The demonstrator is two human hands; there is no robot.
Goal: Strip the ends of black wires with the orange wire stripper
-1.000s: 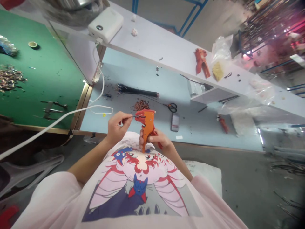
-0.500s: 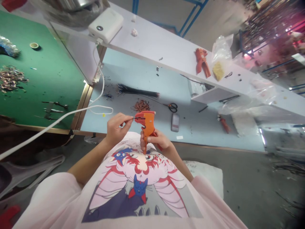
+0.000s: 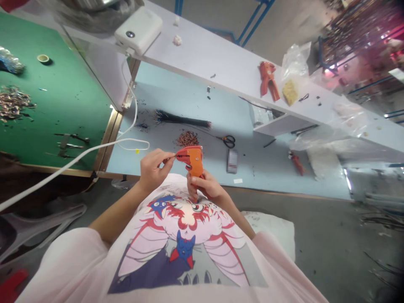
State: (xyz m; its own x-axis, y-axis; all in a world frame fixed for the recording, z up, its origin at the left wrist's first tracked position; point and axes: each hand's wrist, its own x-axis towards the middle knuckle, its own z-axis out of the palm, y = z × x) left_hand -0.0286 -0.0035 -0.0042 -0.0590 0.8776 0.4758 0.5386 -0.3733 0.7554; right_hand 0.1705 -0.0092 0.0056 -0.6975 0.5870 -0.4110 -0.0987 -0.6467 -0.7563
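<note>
My right hand (image 3: 206,185) is wrapped round the handles of an orange and red wire stripper (image 3: 195,162), held upright in front of my shirt. Its jaws point left. My left hand (image 3: 155,168) pinches a thin dark wire (image 3: 176,156) at the jaws' mouth; most of the wire is hidden by the fingers and the tool. Just beyond the stripper, a pile of small copper-coloured scraps (image 3: 187,138) lies on the pale blue table (image 3: 202,94). Behind that pile rests a bundle of black wires (image 3: 183,119) with stripped ends.
Black-handled scissors (image 3: 229,141) and a phone (image 3: 232,161) lie right of the scraps. A white cable (image 3: 78,157) runs from a power bank (image 3: 139,33) across the left side. Another wire stripper (image 3: 269,81) sits on the raised shelf (image 3: 227,63). Red-handled pliers (image 3: 297,163) lie farther right.
The stripper's jaws have come further left, nearer my left fingertips, and less of the wire shows. My right hand's fingers have closed tighter round the handles.
</note>
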